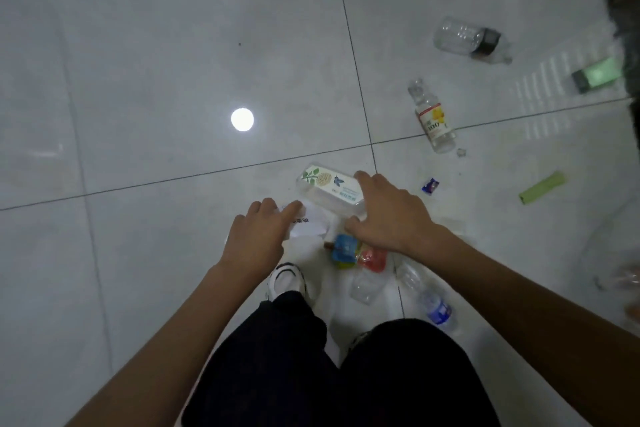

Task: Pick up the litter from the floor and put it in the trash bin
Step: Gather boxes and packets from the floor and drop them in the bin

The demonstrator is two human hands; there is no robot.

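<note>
Head camera is showing my right hand (388,215) hovering spread across the clear plastic box (325,189) and my left hand (258,237) resting straight fingers (291,211) on the white paper (311,224) just beside that box, so I am planning a squeeze on both long edges.

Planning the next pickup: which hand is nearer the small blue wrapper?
Right. The right hand sits just left of the small blue wrapper; the left hand is farther left.
</note>
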